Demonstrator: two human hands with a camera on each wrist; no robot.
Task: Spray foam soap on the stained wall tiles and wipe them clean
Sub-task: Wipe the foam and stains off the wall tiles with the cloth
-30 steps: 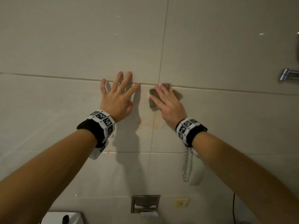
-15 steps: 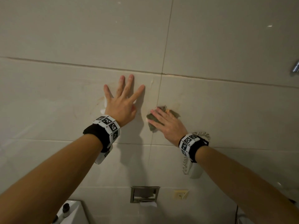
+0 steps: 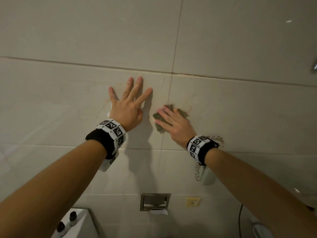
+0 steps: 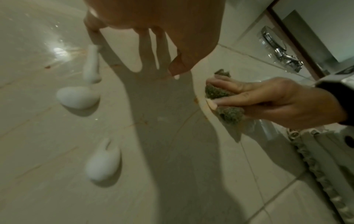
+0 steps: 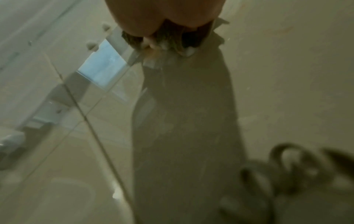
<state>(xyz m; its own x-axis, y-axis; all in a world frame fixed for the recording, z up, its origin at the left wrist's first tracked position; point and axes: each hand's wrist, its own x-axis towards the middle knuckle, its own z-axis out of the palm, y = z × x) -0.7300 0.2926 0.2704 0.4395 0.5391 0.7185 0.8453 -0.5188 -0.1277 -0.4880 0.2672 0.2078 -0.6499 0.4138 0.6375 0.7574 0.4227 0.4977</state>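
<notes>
My left hand [image 3: 128,103] lies flat on the beige wall tile [image 3: 68,103] with its fingers spread. Just to its right, past the vertical grout line, my right hand [image 3: 173,122] presses a crumpled grey-green cloth [image 3: 158,117] against the tile with straight fingers. In the left wrist view the cloth [image 4: 218,92] bulges out between the fingers, and an orange smear [image 4: 203,106] runs beside it. Three white foam blobs [image 4: 78,97] cling to the tile left of my left hand's shadow. The right wrist view shows foam on the cloth [image 5: 172,40] under my palm.
Below my hands are a toilet cistern with two flush buttons [image 3: 75,220], a steel paper holder [image 3: 155,201] and a yellowish wall socket [image 3: 193,201]. A wall phone with a coiled cord [image 3: 204,176] hangs under my right wrist. A chrome fitting [image 3: 314,67] sticks out at the right edge.
My right hand has slid the cloth down from the horizontal grout line onto the tile below. My left hand stays flat on the wall.
</notes>
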